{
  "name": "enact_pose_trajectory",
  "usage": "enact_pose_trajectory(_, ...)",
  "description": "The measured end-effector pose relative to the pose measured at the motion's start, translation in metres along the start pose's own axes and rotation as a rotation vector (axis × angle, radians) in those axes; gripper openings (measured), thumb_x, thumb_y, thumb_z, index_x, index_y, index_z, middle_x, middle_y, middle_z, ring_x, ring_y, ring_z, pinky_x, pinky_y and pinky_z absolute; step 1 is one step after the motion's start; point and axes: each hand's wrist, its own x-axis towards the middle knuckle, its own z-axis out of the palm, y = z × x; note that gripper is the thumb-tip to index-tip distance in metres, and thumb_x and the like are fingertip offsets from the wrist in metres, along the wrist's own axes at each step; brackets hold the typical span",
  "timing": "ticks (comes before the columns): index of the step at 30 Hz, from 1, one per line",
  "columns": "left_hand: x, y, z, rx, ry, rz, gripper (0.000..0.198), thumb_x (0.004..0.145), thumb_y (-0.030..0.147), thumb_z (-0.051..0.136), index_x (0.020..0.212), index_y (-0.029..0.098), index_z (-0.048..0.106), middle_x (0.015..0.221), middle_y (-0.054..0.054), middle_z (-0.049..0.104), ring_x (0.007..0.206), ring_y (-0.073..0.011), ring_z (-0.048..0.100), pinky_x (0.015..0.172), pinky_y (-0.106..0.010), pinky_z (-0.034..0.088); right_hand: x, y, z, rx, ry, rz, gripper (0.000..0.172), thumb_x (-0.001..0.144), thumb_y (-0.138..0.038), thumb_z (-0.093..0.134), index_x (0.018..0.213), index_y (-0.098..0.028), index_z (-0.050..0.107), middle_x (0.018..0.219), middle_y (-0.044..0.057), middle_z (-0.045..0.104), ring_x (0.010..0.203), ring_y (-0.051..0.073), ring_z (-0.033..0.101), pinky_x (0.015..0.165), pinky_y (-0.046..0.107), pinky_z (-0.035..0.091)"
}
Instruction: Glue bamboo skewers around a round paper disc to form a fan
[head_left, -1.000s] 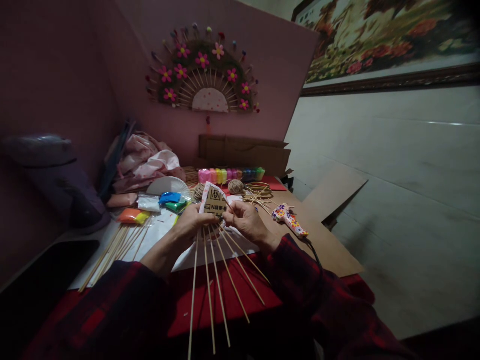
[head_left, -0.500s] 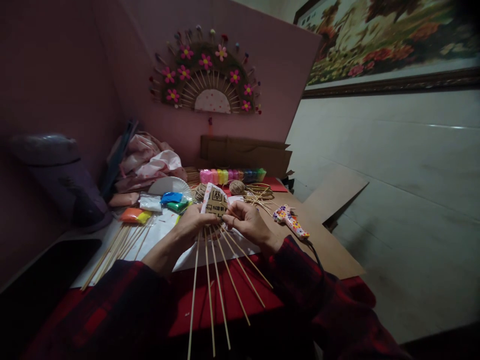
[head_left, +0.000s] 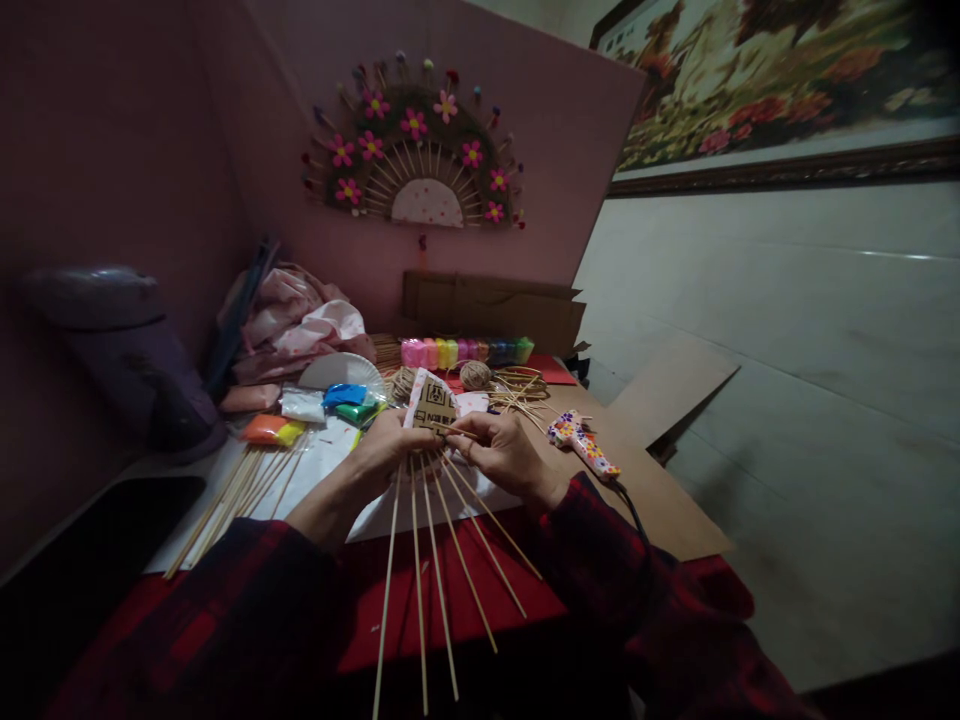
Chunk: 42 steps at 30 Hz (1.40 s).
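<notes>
My left hand [head_left: 388,447] grips a half-round cardboard piece [head_left: 433,405] with printed marks, held upright above the table. Several thin bamboo sticks [head_left: 439,560] fan out from its lower edge toward me. My right hand [head_left: 501,448] is closed in a pinch on one stick at the cardboard's right side, fingers touching the fan's hub. Both sleeves are dark red plaid.
A patterned glue gun [head_left: 582,444] lies on brown cardboard [head_left: 660,490] to the right. Loose sticks [head_left: 232,495], coloured clay packets [head_left: 341,400], a paper plate [head_left: 341,370], a twine ball [head_left: 474,375] and a clay strip [head_left: 465,351] lie behind. A finished flowered fan [head_left: 416,150] hangs on the pink board.
My right hand's fingers have shifted slightly left along the cardboard's edge and pinched a stick there. The fan of sticks has barely moved; the view drifted slightly.
</notes>
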Motion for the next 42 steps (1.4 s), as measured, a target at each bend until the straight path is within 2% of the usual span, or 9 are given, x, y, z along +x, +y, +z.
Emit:
enact_pose_trajectory(6,-0.001,0.001,0.003,0.021,0.037,-0.019,0.024,0.055,0.012,0.070,0.078,0.010,0.068,0.061,-0.004,0.066,0.048,-0.0146,0.058,0.046,-0.027,0.047,-0.001,0.000,0.000,-0.205,-0.021,-0.066,0.010,0.082,-0.020,0.057,0.080,-0.014,0.065,0.067,0.003,0.066,0.058,0.011,0.057,0.055,0.022,0.039)
enact_pose_trajectory(12,0.001,-0.003,0.002,0.064,0.021,-0.023,0.022,0.055,0.015,0.070,0.076,0.010,0.068,0.062,-0.005,0.066,0.048,-0.0148,0.058,0.044,-0.025,0.045,0.000,0.004,-0.001,-0.377,-0.133,-0.078,0.008,0.076,-0.013,0.055,0.084,-0.015,0.056,0.070,0.002,0.061,0.059,0.011,0.050,0.056,0.022,0.033)
enact_pose_trajectory(15,0.001,-0.003,0.002,0.060,0.015,-0.034,0.025,0.053,0.014,0.069,0.077,0.009,0.067,0.061,-0.006,0.066,0.046,-0.0163,0.058,0.042,-0.027,0.045,0.000,0.006,-0.001,-0.127,-0.189,0.063,0.004,0.079,-0.018,0.053,0.081,-0.018,0.050,0.059,-0.003,0.052,0.050,0.009,0.044,0.050,0.021,0.031)
enact_pose_trajectory(20,-0.001,0.001,0.002,0.054,0.018,-0.049,0.026,0.054,0.013,0.067,0.080,0.009,0.066,0.061,-0.007,0.066,0.049,-0.0199,0.061,0.044,-0.031,0.049,0.003,-0.001,-0.010,0.542,-0.266,0.320,0.029,0.080,-0.045,0.057,0.077,-0.020,0.043,0.045,-0.011,0.038,0.035,0.005,0.032,0.037,0.017,0.023)
enact_pose_trajectory(24,-0.002,0.001,0.002,0.031,0.023,-0.044,0.024,0.053,0.012,0.067,0.077,0.010,0.066,0.062,-0.008,0.066,0.050,-0.0201,0.061,0.044,-0.032,0.050,0.007,-0.010,-0.019,0.664,-0.117,0.306,0.029,0.080,-0.044,0.059,0.080,-0.018,0.045,0.046,-0.011,0.037,0.035,0.003,0.029,0.036,0.016,0.017)
enact_pose_trajectory(26,-0.002,0.002,0.002,0.022,0.015,-0.048,0.024,0.053,0.012,0.066,0.077,0.010,0.066,0.062,-0.007,0.066,0.049,-0.0197,0.061,0.044,-0.031,0.050,0.008,-0.010,-0.018,0.620,-0.066,0.272,0.029,0.081,-0.044,0.058,0.081,-0.018,0.047,0.046,-0.011,0.036,0.035,0.003,0.029,0.036,0.017,0.018)
enact_pose_trajectory(30,-0.002,0.003,0.002,0.012,0.005,-0.050,0.025,0.054,0.011,0.066,0.079,0.010,0.067,0.060,-0.006,0.066,0.048,-0.0188,0.061,0.045,-0.031,0.050,0.005,-0.005,-0.009,0.453,-0.088,0.219,0.027,0.083,-0.043,0.055,0.081,-0.016,0.053,0.048,-0.009,0.039,0.038,0.005,0.032,0.039,0.018,0.024)
enact_pose_trajectory(36,-0.001,0.000,0.001,0.002,-0.006,-0.019,0.022,0.055,0.013,0.069,0.077,0.010,0.068,0.061,-0.006,0.066,0.048,-0.0161,0.059,0.045,-0.028,0.047,0.000,-0.001,-0.007,-0.112,-0.076,-0.003,0.009,0.079,-0.023,0.061,0.083,-0.015,0.062,0.063,0.000,0.058,0.054,0.009,0.049,0.053,0.021,0.035)
enact_pose_trajectory(42,-0.001,-0.003,0.003,0.048,0.002,0.004,0.019,0.054,0.012,0.068,0.074,0.011,0.068,0.059,-0.005,0.065,0.045,-0.0150,0.056,0.041,-0.026,0.043,-0.002,0.000,-0.006,-0.450,-0.117,-0.137,0.008,0.082,-0.016,0.054,0.087,-0.014,0.059,0.066,0.003,0.060,0.057,0.013,0.050,0.055,0.023,0.032)
